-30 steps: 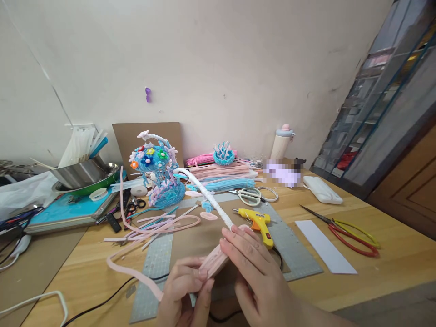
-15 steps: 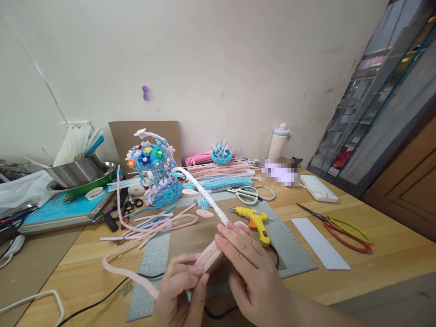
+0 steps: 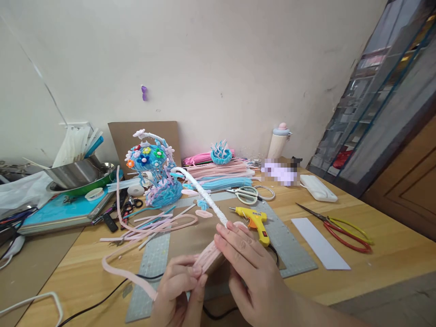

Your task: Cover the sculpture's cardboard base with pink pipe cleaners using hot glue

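My left hand pinches a long pink pipe cleaner at the near end of a pink-covered base. Loose pipe cleaner trails from that hand leftward over the table. Across the far part of the base lies my right hand, its fingers pressed together and wrapped over it. From beside the right fingertips a white-wrapped curved stem rises away to the upper left. Much of the base is hidden under the hands. A yellow glue gun lies just beyond my right hand.
A finished-looking blue flowered piece stands behind, beside bundles of pipe cleaners. Green-handled scissors, red-and-yellow-handled scissors and a white strip lie on the right. A grey cutting mat and black cord lie below.
Almost nothing differs. Both hands keep their hold on the pink base, and the view has shifted very slightly.
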{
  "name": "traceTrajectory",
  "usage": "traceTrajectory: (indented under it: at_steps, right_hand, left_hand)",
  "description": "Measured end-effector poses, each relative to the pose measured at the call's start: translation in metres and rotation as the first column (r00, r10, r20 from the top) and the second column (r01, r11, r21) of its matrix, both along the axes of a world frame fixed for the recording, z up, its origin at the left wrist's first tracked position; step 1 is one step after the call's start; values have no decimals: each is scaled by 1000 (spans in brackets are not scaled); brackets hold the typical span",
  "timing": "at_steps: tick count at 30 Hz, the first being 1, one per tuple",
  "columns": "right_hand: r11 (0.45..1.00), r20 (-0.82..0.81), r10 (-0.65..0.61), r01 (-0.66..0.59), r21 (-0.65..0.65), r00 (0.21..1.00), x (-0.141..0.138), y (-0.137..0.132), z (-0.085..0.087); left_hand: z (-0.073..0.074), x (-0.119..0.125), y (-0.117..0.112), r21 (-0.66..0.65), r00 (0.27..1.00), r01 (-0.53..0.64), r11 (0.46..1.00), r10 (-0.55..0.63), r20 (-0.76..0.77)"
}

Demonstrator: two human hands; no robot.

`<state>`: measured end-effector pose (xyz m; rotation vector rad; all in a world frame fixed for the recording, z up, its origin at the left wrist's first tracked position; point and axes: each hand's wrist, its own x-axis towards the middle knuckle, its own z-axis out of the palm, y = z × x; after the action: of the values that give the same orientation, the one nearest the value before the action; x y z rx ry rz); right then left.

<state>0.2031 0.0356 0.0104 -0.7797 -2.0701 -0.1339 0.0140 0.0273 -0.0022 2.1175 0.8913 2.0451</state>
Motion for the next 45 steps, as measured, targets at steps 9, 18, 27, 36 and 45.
traceTrajectory:
  at_steps: [9,18,27,36,45]
  right_hand:
    - [967,-352,-151,64,-247,924,20,3,-25]
    - [970,-279,-105,37,-239,955,19,6,-29]
    - [952,-248,30,-104,-289,968,15,11,25]
    - [793,-421,149,-362,-490,895,1,21,60]
    - [815,-988,-20,-571,-103,150,85,50,75]
  left_hand:
    - [2,-1,-1,19,1000,1,1000,0,-16]
    - [2,-1,-1,20,1000,8,1000,-7,-29]
    - [7,-1,-2,36,996,10,999,-7,-87]
    - [12,3,-3,56,992,1,998,7,-126]
    - [8,0,-1,60,990,9,998,0,-141]
